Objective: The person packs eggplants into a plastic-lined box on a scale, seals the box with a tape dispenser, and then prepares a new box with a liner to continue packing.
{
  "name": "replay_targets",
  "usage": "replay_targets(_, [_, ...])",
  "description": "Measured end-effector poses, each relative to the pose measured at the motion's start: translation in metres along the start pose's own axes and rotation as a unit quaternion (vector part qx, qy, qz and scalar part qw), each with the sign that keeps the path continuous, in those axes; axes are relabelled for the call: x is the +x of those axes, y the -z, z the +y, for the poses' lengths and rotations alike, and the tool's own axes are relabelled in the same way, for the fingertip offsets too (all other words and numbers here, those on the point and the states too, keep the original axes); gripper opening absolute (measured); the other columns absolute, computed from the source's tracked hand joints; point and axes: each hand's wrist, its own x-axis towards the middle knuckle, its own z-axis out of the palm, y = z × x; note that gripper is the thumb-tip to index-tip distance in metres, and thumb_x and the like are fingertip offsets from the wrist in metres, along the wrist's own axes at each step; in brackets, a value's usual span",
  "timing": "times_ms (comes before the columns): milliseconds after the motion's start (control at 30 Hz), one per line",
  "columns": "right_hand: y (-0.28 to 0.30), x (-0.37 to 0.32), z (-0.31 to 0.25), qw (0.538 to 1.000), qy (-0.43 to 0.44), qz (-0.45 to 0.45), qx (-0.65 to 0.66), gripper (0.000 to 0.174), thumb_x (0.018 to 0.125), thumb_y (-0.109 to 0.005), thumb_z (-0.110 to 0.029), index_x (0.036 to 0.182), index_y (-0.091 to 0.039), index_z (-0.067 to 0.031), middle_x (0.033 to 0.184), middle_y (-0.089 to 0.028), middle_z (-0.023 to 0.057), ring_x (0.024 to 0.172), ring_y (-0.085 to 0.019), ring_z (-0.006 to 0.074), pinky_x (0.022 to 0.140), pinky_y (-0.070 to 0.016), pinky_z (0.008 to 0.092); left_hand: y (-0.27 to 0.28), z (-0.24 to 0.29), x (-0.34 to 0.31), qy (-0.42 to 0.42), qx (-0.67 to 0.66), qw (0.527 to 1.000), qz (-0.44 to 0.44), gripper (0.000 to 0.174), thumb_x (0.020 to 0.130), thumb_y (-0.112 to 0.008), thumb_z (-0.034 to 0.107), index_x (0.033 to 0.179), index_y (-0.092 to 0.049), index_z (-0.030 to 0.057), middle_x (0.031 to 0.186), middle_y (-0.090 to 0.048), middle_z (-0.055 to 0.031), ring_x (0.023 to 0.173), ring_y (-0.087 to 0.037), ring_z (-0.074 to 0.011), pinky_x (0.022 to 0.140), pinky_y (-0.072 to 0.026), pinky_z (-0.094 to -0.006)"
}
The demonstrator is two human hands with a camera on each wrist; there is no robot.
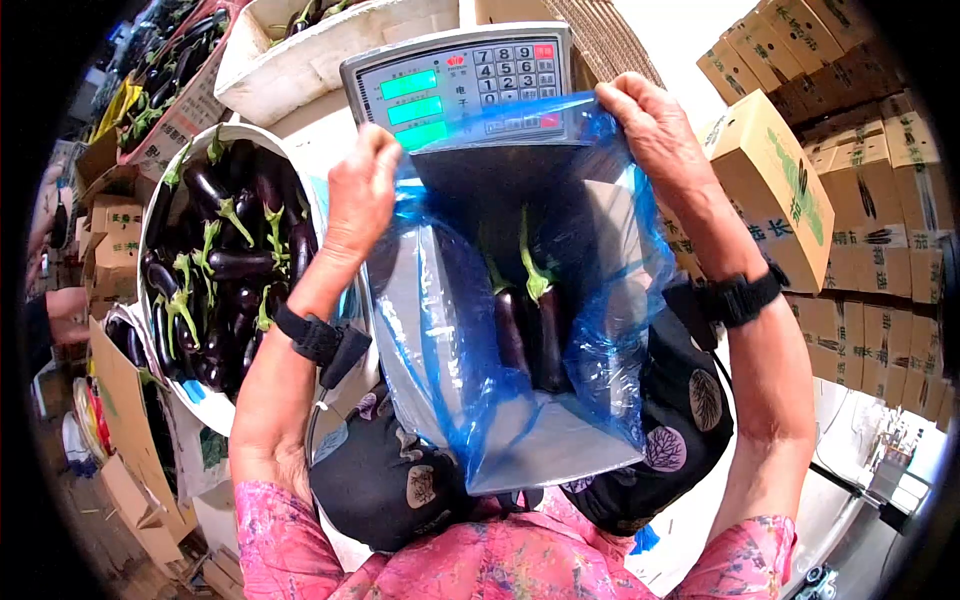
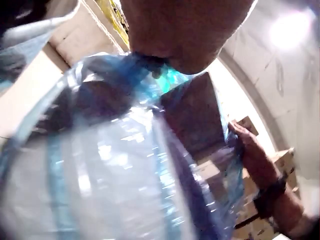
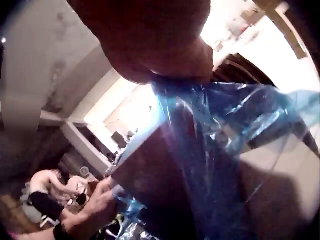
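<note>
A blue see-through plastic bag (image 1: 470, 350) is spread wide between both hands. At its upper left edge, my left hand (image 1: 362, 195) grips the film with bent fingers. My right hand (image 1: 655, 135) pinches the opposite upper edge, higher up and further right. Two dark purple eggplants (image 1: 548, 335) with green stems lie side by side in the middle, framed by the bag's film. Beneath the bag is a metal scale pan (image 1: 415, 290). In both wrist views the bag (image 2: 115, 165) hangs from the hand, whose fingertips are mostly hidden.
The scale's display panel (image 1: 412, 108), with lit green readouts and keys, stands behind the bag. On the left is a white tub (image 1: 150, 215) full of eggplants. A white foam box (image 1: 290, 75) sits at the back. Cardboard boxes (image 1: 865, 230) are stacked on the right.
</note>
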Motion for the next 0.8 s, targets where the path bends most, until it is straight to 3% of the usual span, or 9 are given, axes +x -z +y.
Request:
replay_targets(100, [0.003, 0.015, 0.029, 0.985, -0.022, -0.084, -0.15, 0.029, 0.098, -0.059, -0.03, 0.102, -0.069, -0.0037, 0.088, -0.07, 0.0081, 0.085, -0.065, 0.0162, 0.079, -0.0513, 0.0309, -0.017, -0.007, -0.013, -0.078, 0.045, 0.996, -0.008, 0.008, 0.095, -0.055, 0.012, 0.096, -0.055, 0.0045, 0.079, -0.062, -0.0239, 0.079, -0.063, -0.0451, 0.068, -0.048, -0.0509])
replay_targets(200, [-0.007, 0.015, 0.043, 0.983, -0.067, -0.164, 0.054, 0.03, 0.098, -0.061, -0.032, 0.103, -0.068, -0.0031, 0.087, -0.069, 0.0052, 0.083, -0.063, 0.0141, 0.078, -0.0509, 0.029, -0.014, -0.001, -0.011, -0.015, 0.091, 0.995, -0.047, 0.007, 0.094, -0.054, 0.011, 0.099, -0.055, 0.0057, 0.078, -0.062, -0.0244, 0.077, -0.063, -0.0461, 0.067, -0.0473, -0.0526])
replay_targets(267, [-0.018, 0.006, 0.048, 0.935, -0.101, -0.266, 0.212, 0.027, 0.099, -0.061, -0.033, 0.099, -0.068, -0.007, 0.085, -0.065, -0.005, 0.079, -0.057, 0.0044, 0.072, -0.0458, 0.0215, -0.016, -0.01, -0.015, -0.018, 0.094, 0.993, -0.069, 0.009, 0.094, -0.053, 0.011, 0.101, -0.056, 0.0072, 0.076, -0.062, -0.0245, 0.075, -0.062, -0.0468, 0.066, -0.0478, -0.0532])
replay_targets(333, [-0.018, 0.001, 0.056, 0.945, -0.095, -0.263, 0.168, 0.027, 0.099, -0.062, -0.034, 0.094, -0.068, -0.0081, 0.082, -0.063, -0.007, 0.074, -0.054, 0.0026, 0.069, -0.0437, 0.02, -0.017, -0.019, -0.023, -0.031, 0.082, 0.99, -0.109, 0.01, 0.094, -0.053, 0.01, 0.102, -0.057, 0.008, 0.076, -0.062, -0.0247, 0.075, -0.062, -0.0472, 0.066, -0.0482, -0.0533])
replay_targets(467, [-0.004, -0.021, 0.062, 0.943, -0.155, -0.255, 0.151, 0.026, 0.098, -0.062, -0.034, 0.088, -0.067, -0.0106, 0.077, -0.06, -0.0081, 0.07, -0.052, 0.0018, 0.065, -0.0408, 0.0192, 0.001, -0.012, -0.035, 0.0, -0.011, 0.999, -0.03, 0.016, 0.092, -0.058, 0.008, 0.107, -0.064, 0.0052, 0.078, -0.065, -0.0196, 0.071, -0.066, -0.035, 0.065, -0.0504, -0.0445])
replay_targets(533, [0.006, -0.028, 0.072, 0.939, -0.18, -0.242, 0.168, 0.026, 0.098, -0.062, -0.035, 0.087, -0.066, -0.011, 0.076, -0.059, -0.0083, 0.069, -0.051, 0.0015, 0.063, -0.0396, 0.019, 0.02, 0.01, -0.036, -0.092, 0.069, 0.992, 0.055, 0.017, 0.091, -0.06, 0.005, 0.106, -0.065, 0.0017, 0.087, -0.068, -0.0159, 0.077, -0.067, -0.026, 0.07, -0.0519, -0.0365])
replay_targets(600, [0.007, -0.031, 0.07, 0.942, -0.18, -0.231, 0.163, 0.028, 0.098, -0.062, -0.036, 0.085, -0.065, -0.0112, 0.075, -0.058, -0.0084, 0.069, -0.05, 0.0021, 0.063, -0.0388, 0.0194, 0.037, 0.056, -0.044, -0.081, 0.066, 0.995, 0.004, 0.017, 0.092, -0.058, 0.003, 0.107, -0.065, 0.0004, 0.096, -0.069, -0.0148, 0.083, -0.068, -0.0243, 0.075, -0.0527, -0.0334])
replay_targets(700, [-0.004, -0.029, 0.072, 0.942, -0.164, -0.226, 0.186, 0.029, 0.097, -0.062, -0.037, 0.083, -0.064, -0.0121, 0.074, -0.056, -0.0083, 0.068, -0.049, 0.003, 0.063, -0.0382, 0.021, 0.023, 0.109, -0.055, -0.017, -0.153, 0.957, -0.248, 0.023, 0.092, -0.058, 0.005, 0.113, -0.063, -0.0008, 0.105, -0.069, -0.0148, 0.092, -0.069, -0.025, 0.083, -0.0542, -0.035])
replay_targets(800, [0.0, -0.031, 0.082, 0.943, -0.174, -0.214, 0.188, 0.026, 0.097, -0.064, -0.035, 0.086, -0.065, -0.0109, 0.076, -0.059, -0.0091, 0.071, -0.052, 0.0003, 0.065, -0.0421, 0.0183, -0.052, 0.087, -0.089, 0.094, -0.207, 0.925, -0.306, 0.036, 0.091, -0.062, 0.017, 0.114, -0.057, -0.0101, 0.109, -0.065, -0.0252, 0.105, -0.065, -0.0315, 0.09, -0.0513, -0.0409])
